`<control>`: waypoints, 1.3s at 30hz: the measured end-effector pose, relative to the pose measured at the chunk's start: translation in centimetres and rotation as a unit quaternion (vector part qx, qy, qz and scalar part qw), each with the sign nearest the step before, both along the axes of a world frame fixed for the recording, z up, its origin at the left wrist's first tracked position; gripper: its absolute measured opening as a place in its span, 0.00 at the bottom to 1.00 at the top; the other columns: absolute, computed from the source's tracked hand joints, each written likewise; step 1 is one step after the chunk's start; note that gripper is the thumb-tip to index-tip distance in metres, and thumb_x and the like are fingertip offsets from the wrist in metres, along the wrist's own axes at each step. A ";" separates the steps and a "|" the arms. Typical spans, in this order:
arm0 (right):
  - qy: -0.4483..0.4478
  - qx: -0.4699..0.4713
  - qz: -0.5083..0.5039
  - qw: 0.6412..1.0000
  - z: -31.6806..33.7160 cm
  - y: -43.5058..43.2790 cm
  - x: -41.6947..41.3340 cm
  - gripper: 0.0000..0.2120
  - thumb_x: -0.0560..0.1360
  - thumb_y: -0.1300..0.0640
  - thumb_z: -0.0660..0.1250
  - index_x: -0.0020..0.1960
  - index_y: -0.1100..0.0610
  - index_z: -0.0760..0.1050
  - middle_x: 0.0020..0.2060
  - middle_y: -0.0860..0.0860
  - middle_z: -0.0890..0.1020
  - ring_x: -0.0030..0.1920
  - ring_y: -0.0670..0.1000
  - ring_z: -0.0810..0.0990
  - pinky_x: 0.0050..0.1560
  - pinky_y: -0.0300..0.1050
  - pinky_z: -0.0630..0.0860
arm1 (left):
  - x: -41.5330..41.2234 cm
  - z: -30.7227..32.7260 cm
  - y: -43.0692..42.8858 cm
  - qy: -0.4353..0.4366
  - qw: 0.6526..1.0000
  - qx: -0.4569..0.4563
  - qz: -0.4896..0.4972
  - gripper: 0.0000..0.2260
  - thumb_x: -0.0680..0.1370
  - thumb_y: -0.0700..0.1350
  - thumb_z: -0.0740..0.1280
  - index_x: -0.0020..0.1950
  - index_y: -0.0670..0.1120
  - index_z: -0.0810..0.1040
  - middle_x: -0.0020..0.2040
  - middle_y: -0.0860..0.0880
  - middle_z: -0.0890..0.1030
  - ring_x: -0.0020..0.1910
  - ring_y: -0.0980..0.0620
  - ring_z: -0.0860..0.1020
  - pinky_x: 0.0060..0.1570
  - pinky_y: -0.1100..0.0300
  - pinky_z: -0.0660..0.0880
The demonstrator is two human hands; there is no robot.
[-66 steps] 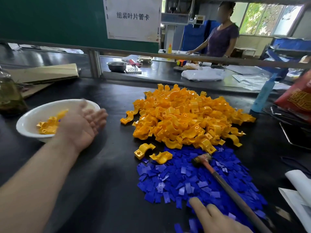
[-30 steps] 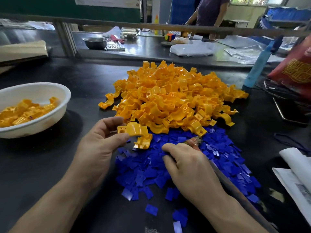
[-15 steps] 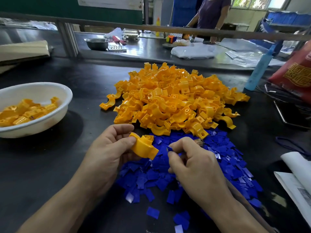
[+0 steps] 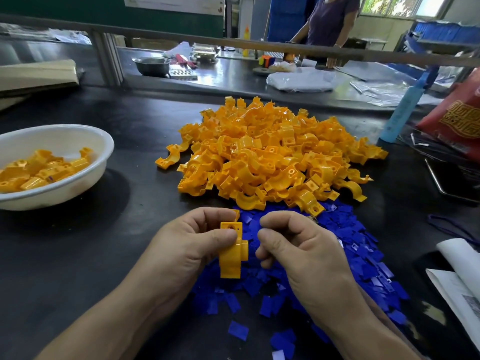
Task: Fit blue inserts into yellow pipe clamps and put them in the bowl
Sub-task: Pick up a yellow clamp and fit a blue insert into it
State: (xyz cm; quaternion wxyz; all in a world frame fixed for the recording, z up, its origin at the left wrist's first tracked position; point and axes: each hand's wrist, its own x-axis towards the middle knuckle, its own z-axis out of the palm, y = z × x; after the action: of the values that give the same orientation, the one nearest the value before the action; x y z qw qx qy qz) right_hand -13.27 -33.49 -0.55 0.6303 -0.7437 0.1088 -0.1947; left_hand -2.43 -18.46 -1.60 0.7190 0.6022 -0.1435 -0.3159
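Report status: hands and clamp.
Left hand grips yellow pipe clamp. Right hand curled beside it, insert not visible. White bowl to the left, nothing in the way.

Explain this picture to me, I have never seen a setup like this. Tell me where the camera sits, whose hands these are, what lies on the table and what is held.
There is no machine here: a person works with bare hands, and the single picture comes from a camera worn on their head, looking forward and down. The left hand grips one yellow plastic pipe clamp between thumb and fingers. The right hand is curled beside it; whether it pinches anything is hidden. On the black table lie a heap of loose yellow clamps and, nearer, a spread of small flat blue plastic inserts. At the left a round white bowl holds more yellow clamps.
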 end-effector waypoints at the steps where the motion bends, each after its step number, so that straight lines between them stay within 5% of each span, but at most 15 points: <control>1: -0.002 -0.021 -0.003 1.000 -0.2 0.1 0.0 0.11 0.74 0.57 0.69 0.49 0.41 0.78 0.41 0.48 0.83 0.39 0.49 0.83 0.38 0.38 0.80 | -0.1 0.0 0.0 0.002 1.000 -0.005 -0.011 0.15 0.63 0.42 0.75 0.49 0.51 0.86 0.51 0.43 0.85 0.47 0.44 0.85 0.45 0.52 0.82; 10: -0.027 -0.239 -0.025 0.970 -0.5 0.8 0.3 0.09 0.74 0.58 0.70 0.45 0.43 0.78 0.44 0.38 0.78 0.49 0.41 0.78 0.42 0.28 0.74 | -0.3 0.0 0.1 -0.047 0.997 0.021 -0.061 0.19 0.66 0.42 0.73 0.54 0.58 0.84 0.55 0.47 0.85 0.54 0.47 0.83 0.55 0.51 0.79; 19: -0.041 -0.218 -0.017 0.975 -0.9 0.6 0.4 0.09 0.73 0.58 0.71 0.46 0.43 0.80 0.44 0.40 0.79 0.51 0.44 0.78 0.46 0.32 0.74 | -0.1 -0.6 -0.1 -0.052 0.997 0.004 -0.061 0.18 0.66 0.40 0.73 0.52 0.57 0.84 0.52 0.47 0.85 0.53 0.47 0.84 0.47 0.58 0.81; 39: -0.065 -0.303 -0.037 0.950 -1.1 0.6 0.9 0.10 0.73 0.57 0.70 0.50 0.43 0.79 0.43 0.40 0.76 0.49 0.41 0.76 0.46 0.29 0.72 | 0.7 -1.0 -0.3 -0.031 0.997 0.002 -0.073 0.16 0.65 0.40 0.73 0.51 0.54 0.85 0.50 0.44 0.86 0.50 0.45 0.84 0.47 0.53 0.81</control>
State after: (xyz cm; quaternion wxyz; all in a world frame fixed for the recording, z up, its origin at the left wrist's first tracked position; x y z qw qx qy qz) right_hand -12.38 -32.92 -1.66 0.3730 -0.8808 0.0309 -0.2901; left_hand -1.77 -18.78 -2.57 0.6878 0.6011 -0.2088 -0.3492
